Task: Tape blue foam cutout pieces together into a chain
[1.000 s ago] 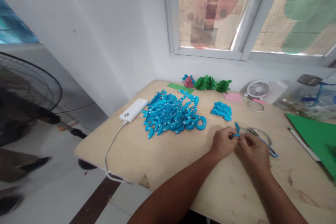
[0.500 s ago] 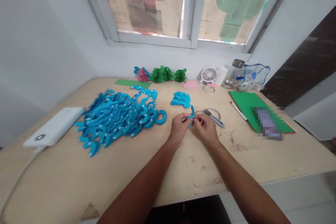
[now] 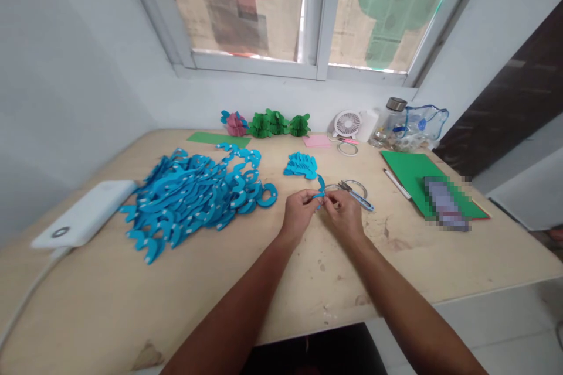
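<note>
Over the middle of the table, my left hand (image 3: pixel 299 211) pinches a curved blue paper strip (image 3: pixel 321 184). Close beside it, my right hand (image 3: pixel 345 211) has its fingertips closed on the same strip, partly hiding it. One end of the strip curls upward above the fingers. Just beyond my hands lies a small stack of blue paper pieces (image 3: pixel 301 164). To the left spreads a big heap of curved blue paper pieces (image 3: pixel 189 193) with small white patches on them. A blue-handled cutter (image 3: pixel 363 200) lies right behind my right hand, by a metal ring (image 3: pixel 355 188).
A white power bank (image 3: pixel 85 214) with a cable lies at the left. Green paper figures (image 3: pixel 277 123), a pink one (image 3: pixel 236 123), a small fan (image 3: pixel 347 123) and a bottle (image 3: pixel 393 117) stand along the wall. Green sheets (image 3: pixel 409 170), a pen (image 3: pixel 396 183) and a blurred phone-like object (image 3: pixel 446 203) lie right.
The view has shifted slightly, moving the scene a little left. Both hands stay in nearly the same place, with the blue strip still between their fingers.
</note>
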{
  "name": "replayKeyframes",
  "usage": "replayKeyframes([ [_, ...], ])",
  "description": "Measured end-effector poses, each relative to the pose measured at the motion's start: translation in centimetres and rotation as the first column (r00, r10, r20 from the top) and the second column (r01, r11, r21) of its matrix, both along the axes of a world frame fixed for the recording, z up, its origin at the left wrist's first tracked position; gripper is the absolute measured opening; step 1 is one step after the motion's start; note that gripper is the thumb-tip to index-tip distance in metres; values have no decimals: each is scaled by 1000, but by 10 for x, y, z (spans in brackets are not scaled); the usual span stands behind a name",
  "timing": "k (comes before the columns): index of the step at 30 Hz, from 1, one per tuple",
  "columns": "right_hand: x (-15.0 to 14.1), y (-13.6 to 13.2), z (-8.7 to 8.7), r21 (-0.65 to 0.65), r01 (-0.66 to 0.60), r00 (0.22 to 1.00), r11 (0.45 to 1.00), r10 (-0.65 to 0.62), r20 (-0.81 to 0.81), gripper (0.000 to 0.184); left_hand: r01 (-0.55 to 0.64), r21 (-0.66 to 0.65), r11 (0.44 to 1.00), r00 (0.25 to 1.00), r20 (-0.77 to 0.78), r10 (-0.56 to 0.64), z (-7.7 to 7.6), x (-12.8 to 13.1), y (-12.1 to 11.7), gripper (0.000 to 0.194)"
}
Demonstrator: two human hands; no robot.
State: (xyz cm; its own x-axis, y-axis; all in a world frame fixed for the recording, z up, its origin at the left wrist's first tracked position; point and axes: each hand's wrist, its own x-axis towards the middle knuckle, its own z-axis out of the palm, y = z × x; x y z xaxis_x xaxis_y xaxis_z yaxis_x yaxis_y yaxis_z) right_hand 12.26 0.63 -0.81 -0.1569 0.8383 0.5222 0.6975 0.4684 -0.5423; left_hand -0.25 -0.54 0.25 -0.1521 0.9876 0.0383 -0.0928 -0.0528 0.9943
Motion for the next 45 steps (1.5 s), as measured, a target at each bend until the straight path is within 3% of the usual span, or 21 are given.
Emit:
replayKeyframes([
  [15,-2,-3,4,78,31,997,996,-36,64,14,46,41,998,998,33,-47,-4,-2,2,6],
  [26,-2,-4,6,53,34,999,998,-36,32,12,7,164,986,949,-312,46,-6,-6,3,10],
  [36,-1,-4,10,38,53,998,998,-54,11,11,-45,226,973,914,-384,132,-4,-11,3,13],
  [39,0,-4,10,-21,22,997,1000,-24,-74,12,-80,251,965,900,-398,178,-4,-12,4,15],
  [41,0,-2,10,-115,-48,977,992,22,-213,13,-86,288,954,885,-418,206,-5,-12,4,18],
  [45,2,1,12,-275,-223,843,935,44,-535,17,-90,390,916,828,-482,286,-5,-10,2,22],
])
